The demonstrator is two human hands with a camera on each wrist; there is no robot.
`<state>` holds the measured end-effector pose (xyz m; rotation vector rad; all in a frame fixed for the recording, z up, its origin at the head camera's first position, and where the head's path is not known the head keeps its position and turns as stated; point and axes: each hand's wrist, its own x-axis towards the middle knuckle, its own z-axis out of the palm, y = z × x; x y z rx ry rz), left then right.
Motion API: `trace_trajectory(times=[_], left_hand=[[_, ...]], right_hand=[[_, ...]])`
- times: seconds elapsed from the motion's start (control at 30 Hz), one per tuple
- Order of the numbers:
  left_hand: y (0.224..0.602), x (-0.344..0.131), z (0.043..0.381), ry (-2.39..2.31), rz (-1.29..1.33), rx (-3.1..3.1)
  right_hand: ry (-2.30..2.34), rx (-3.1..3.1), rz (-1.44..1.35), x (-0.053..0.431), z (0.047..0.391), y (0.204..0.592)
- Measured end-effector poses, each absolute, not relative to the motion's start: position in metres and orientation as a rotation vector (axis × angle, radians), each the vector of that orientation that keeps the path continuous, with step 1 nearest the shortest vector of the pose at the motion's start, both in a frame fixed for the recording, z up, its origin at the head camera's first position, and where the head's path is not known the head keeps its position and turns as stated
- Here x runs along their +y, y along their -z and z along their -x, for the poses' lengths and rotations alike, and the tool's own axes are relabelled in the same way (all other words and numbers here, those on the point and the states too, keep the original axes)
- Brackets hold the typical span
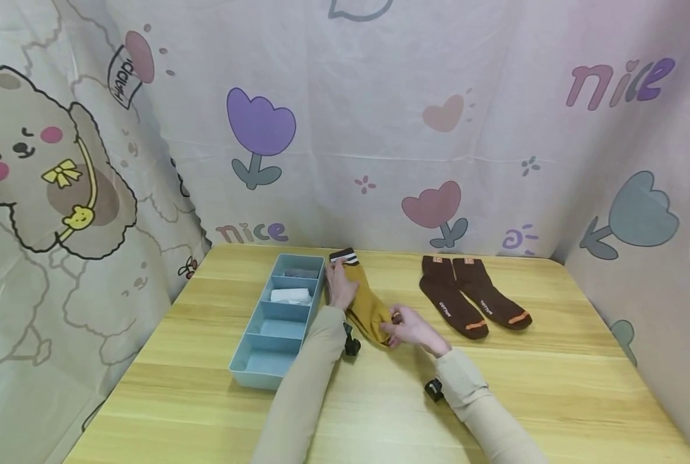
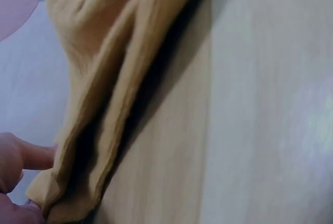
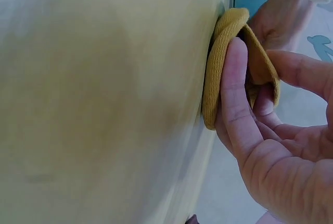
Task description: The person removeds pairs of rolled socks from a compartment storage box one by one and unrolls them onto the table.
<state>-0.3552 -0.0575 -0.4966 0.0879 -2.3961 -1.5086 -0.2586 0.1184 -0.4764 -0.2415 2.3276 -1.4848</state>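
A mustard-yellow sock (image 1: 365, 306) with a dark, white-striped cuff lies slantwise on the table. My left hand (image 1: 342, 287) grips it near the cuff; in the left wrist view, fingertips (image 2: 39, 156) pinch folded yellow fabric at the lower left. At the toe end my right hand (image 1: 409, 327) pinches the sock. Seen from the right wrist, the fingers and thumb of that hand (image 3: 270, 135) hold the curled-over yellow fabric (image 3: 216, 78) from both sides, one fingertip tucked into the fold. The left wrist shows just behind the sock there.
Left of the sock stands a blue-grey box (image 1: 255, 381) with several compartments in a row. A dark grey bundle (image 1: 301, 274) fills the far one, a white bundle (image 1: 289, 296) the one before it. Two brown socks (image 1: 446, 303) lie flat to the right. A printed curtain hangs behind the table.
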Motion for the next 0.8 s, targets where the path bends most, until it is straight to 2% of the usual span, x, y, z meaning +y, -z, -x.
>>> trace_trajectory(times=[0.2, 0.57, 0.8], left_hand=[[0.487, -0.056, 0.352, 1.512, -0.112, -2.398], [0.474, -0.059, 0.353, 1.823, -0.263, -2.277], [0.474, -0.061, 0.353, 1.743, -0.208, -2.399]], right_hand=[[1.500, 2.339, 0.240, 0.116, 0.257, 0.474], [1.516, 2.346, 0.298, 0.115, 0.256, 0.475], [1.528, 2.336, 0.334, 0.116, 0.255, 0.476]])
